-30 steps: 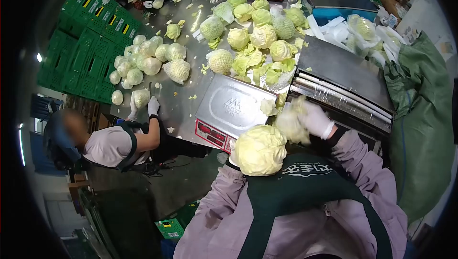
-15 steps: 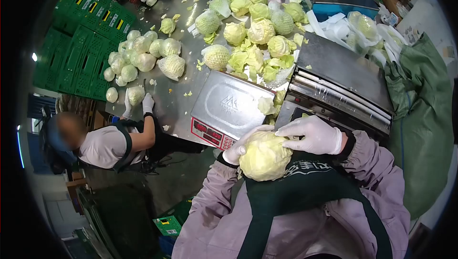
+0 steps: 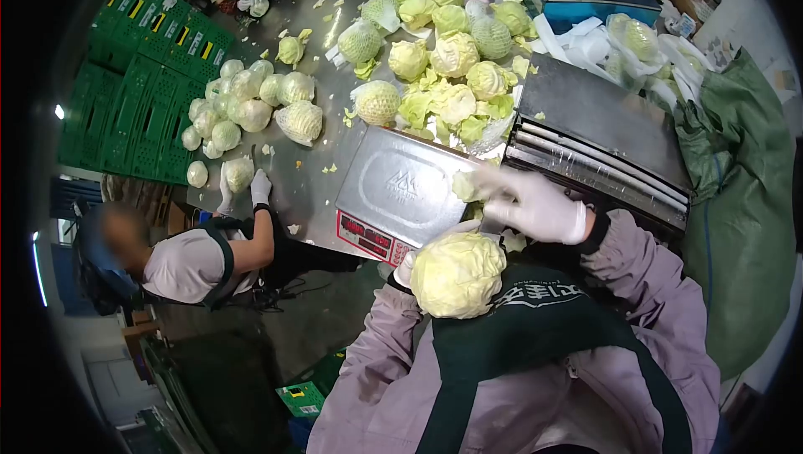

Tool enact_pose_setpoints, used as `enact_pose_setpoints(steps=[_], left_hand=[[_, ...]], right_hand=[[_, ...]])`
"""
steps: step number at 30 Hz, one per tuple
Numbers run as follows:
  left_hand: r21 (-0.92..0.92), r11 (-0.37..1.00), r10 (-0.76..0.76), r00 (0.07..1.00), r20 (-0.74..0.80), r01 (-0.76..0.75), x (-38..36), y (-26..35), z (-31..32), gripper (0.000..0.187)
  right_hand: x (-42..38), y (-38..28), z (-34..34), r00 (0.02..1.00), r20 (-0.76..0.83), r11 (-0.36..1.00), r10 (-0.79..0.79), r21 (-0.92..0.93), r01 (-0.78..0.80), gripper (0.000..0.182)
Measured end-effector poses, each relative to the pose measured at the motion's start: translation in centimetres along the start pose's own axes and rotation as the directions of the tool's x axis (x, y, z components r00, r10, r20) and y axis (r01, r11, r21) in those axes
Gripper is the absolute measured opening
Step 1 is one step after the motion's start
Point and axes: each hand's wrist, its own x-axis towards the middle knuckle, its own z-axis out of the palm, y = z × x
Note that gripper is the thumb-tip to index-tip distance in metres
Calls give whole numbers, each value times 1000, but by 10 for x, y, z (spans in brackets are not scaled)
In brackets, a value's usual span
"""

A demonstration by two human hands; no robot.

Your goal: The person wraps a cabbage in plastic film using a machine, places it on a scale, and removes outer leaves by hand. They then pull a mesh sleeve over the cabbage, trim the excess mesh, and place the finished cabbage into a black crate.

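Cradling the cabbage in my left hand, wrapped around its far left side, seemed steady enough; my right hand, spread wide and blurred, hung just beyond and called for a light touch.

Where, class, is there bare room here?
Mostly bare: the silver metal scale plate; the grey steel tabletop between it and the round plastic-wrapped cabbages, bar pale leaf scraps. Crowded: beyond the plate, heaped green cabbages.
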Motion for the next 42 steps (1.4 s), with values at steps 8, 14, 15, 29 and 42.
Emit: enact_pose_setpoints(steps=[8, 14, 15, 29, 42], left_hand=[[108, 990, -110, 966, 235, 86, 18, 16, -3, 118], [264, 953, -205, 961, 185, 152, 35, 28, 6, 122], [265, 952, -208, 960, 187, 154, 37, 29, 5, 122], [446, 826, -474, 854, 215, 346, 55, 36, -9, 113], [428, 810, -505, 848, 163, 401, 53, 32, -11, 107]], right_hand=[[-31, -30, 5, 956, 238, 978, -169, -78, 192, 44], [-54, -40, -6, 976, 208, 995, -57, -71, 73, 38], [-56, -41, -7, 979, 199, 995, -40, -78, 57, 34], [-53, -21, -17, 942, 314, 986, 121, 69, -149, 13], [-65, 3, -18, 932, 323, 958, 164, 174, -229, 27]])
